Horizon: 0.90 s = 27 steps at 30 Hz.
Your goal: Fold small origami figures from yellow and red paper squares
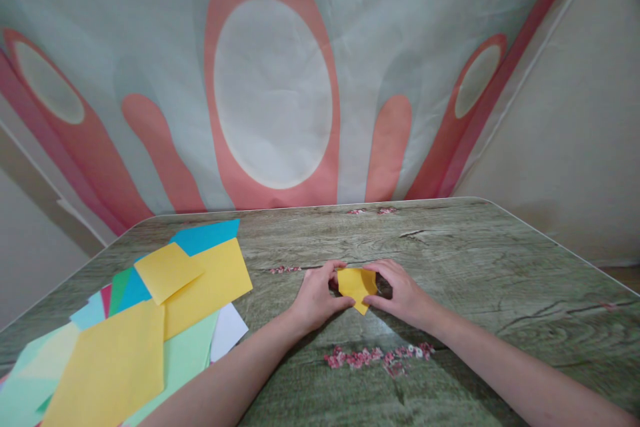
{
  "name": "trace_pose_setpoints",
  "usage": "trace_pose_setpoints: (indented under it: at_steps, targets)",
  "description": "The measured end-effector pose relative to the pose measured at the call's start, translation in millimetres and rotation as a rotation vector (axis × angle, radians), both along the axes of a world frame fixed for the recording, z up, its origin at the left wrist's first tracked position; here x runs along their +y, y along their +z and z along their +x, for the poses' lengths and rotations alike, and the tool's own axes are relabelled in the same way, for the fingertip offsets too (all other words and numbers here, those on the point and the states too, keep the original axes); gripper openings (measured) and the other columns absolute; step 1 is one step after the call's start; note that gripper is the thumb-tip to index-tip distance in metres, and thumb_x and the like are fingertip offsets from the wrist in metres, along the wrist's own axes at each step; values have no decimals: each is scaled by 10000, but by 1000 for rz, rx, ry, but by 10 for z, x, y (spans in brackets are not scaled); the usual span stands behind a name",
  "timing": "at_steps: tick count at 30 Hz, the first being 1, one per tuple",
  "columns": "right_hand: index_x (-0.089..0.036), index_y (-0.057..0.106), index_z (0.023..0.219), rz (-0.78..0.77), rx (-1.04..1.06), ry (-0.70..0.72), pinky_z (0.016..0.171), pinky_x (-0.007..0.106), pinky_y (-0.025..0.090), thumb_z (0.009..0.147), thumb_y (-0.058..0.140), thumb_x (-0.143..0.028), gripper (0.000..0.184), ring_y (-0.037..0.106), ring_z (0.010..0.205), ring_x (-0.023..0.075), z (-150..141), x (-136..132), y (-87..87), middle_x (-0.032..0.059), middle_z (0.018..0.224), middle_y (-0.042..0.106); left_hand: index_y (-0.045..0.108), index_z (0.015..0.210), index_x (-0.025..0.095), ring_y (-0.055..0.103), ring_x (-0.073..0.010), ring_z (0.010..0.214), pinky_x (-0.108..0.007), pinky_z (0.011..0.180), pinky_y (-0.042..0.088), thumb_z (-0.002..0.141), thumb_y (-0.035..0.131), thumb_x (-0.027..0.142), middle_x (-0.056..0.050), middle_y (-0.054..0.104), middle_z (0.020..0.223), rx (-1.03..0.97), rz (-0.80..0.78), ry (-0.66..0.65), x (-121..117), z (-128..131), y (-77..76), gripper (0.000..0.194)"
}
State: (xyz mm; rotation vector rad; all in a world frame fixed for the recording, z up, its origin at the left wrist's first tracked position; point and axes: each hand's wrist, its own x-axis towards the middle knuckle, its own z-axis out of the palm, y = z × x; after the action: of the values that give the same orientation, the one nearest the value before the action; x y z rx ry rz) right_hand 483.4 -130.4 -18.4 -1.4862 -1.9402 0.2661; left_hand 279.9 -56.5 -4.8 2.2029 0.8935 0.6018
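Observation:
A small folded piece of yellow paper [356,284] is held between my two hands, near the middle of the table. Its upper edge is roughly straight, and a point hangs down toward me. My left hand [320,293] pinches its left side, thumb at the lower edge and fingers at the upper corner. On the opposite side, my right hand [397,288] grips it the same way, thumb low and fingers at the top right corner. Both hands are closed on the paper. The back of the paper is hidden from me.
Loose sheets of coloured paper lie overlapping at the left, among them a large yellow sheet [113,360], a blue sheet [207,237] and a white sheet [228,332]. The wood-grain table [500,267] has printed pink flowers. Behind it hangs a patterned backdrop [360,47].

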Motion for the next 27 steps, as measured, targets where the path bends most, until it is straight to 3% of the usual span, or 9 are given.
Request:
trace_pose_setpoints:
  at_steps: [4,10,20,24,27]
  targets:
    - [-211,519,1151,10,1,-2,878,416,413,715,676,-379,493,521,1004,253,6,0,-9,82,1071,592,512,1144,213,586,-160,736,-296,773,425,604,750,262,24,643,793,5,4,-17,-1,-10,16,593]
    - [-222,543,1161,21,-9,1,892,434,415,725,668,-381,481,522,1022,263,20,5,-20,92,1075,593,562,1092,228,546,-225,941,-344,856,400,588,768,297,-37,609,1035,13,103,13,-2,-17,17,549]
    - [-216,566,1088,17,-4,15,879,413,415,726,669,-365,405,516,1016,249,11,-1,0,85,1077,580,579,1101,242,504,-229,1010,-350,900,375,616,763,324,-42,573,1061,27,152,-39,26,-25,11,526]
    - [-216,573,937,21,3,29,892,430,389,702,689,-357,298,492,1051,258,11,-5,7,74,1056,582,583,1045,223,497,-230,1012,-353,901,379,580,784,300,-44,566,1061,3,165,-12,22,-25,-10,512]
    - [-213,558,956,-11,24,14,894,434,381,692,695,-342,324,479,1068,268,11,-16,5,78,1054,579,554,1053,205,518,-225,978,-350,871,401,559,793,282,-50,571,1044,-14,126,24,17,-26,-34,554]
